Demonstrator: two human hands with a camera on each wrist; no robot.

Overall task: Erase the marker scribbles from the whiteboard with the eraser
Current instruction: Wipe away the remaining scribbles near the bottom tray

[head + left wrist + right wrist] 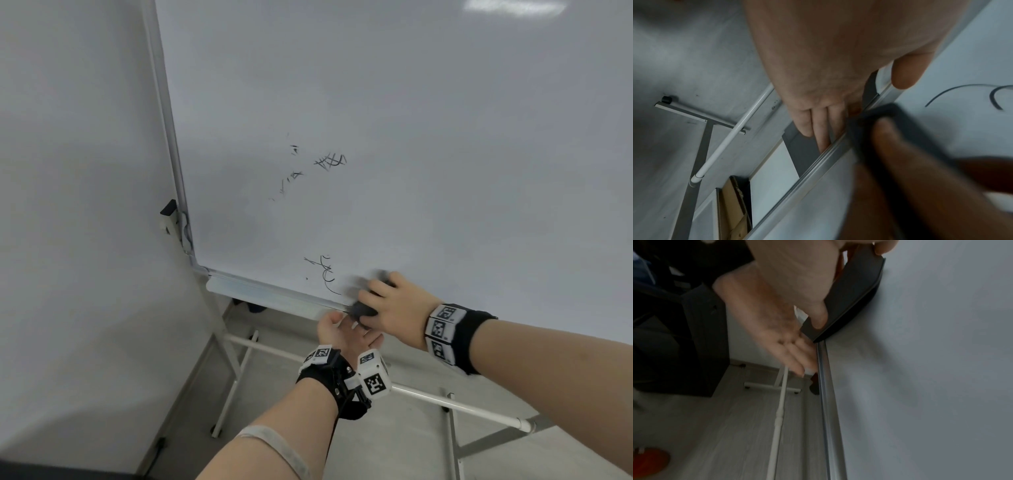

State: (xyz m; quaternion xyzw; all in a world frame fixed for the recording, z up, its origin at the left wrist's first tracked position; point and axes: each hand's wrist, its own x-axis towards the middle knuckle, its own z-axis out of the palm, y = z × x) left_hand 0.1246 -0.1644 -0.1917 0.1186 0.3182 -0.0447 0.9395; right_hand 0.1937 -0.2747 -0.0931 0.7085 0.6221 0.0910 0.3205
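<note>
Dark eraser [364, 308] gripped in our right hand [394, 308], pressed flat on whiteboard [411, 137] at its bottom edge. Our left hand [346, 334] open, palm up, fingers straight under bottom frame rail [274, 291]. Scribbles [325, 274] just left of eraser; more marks [330, 161] toward board's middle.

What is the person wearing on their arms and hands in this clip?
Both hands are bare, with no gloves or sleeves. The left hand has a black wrist strap carrying white cubes printed with black square tag markers, with black bracket hardware. The right hand has a black wristband with a row of similar white marker blocks. A pale band crosses the left forearm.
</note>
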